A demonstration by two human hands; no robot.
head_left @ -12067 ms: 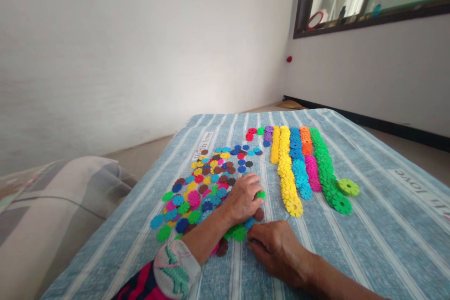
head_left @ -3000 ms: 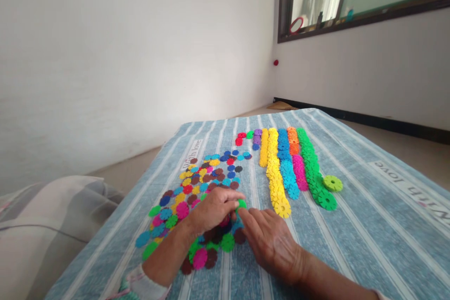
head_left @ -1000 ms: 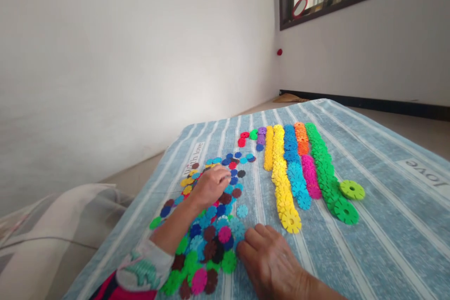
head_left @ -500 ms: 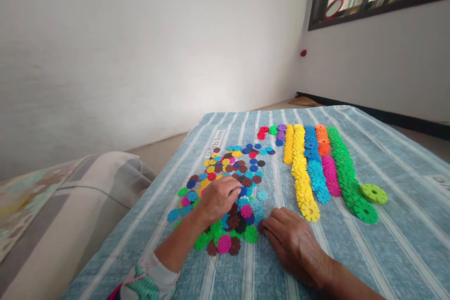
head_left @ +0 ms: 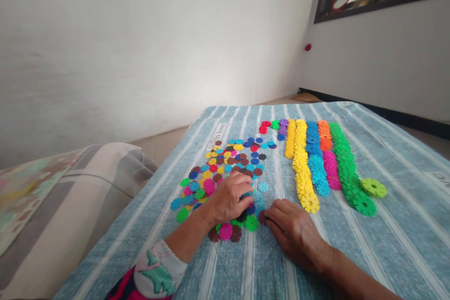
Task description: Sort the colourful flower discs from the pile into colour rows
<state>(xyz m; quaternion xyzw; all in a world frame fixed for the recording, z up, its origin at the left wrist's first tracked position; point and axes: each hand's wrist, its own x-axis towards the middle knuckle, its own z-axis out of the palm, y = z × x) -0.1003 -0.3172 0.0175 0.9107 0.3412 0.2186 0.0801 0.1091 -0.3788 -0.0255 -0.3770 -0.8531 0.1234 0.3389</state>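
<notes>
As we look down, a loose heap of mixed-colour plastic snowflake discs (head_left: 218,166) lies on a blue striped bedcover (head_left: 404,225), left of centre. Our left hand (head_left: 228,198) rests curled over the near part of the heap, its fingers (head_left: 239,192) bent down among the discs; we cannot tell whether it has hold of one. Our right hand (head_left: 295,234) lies half open on the bedcover, holding nothing we can see, its fingertips (head_left: 270,212) just touching a dark brown disc (head_left: 262,217) at the heap's edge. To the right stand a yellow row (head_left: 300,164), a blue row (head_left: 314,159), an orange row (head_left: 324,136), a pink row (head_left: 331,171) and a green row (head_left: 342,164), with two larger green discs (head_left: 364,204) at the green row's near end. A cushion (head_left: 87,197) lies at left, below a white wall (head_left: 140,56).
</notes>
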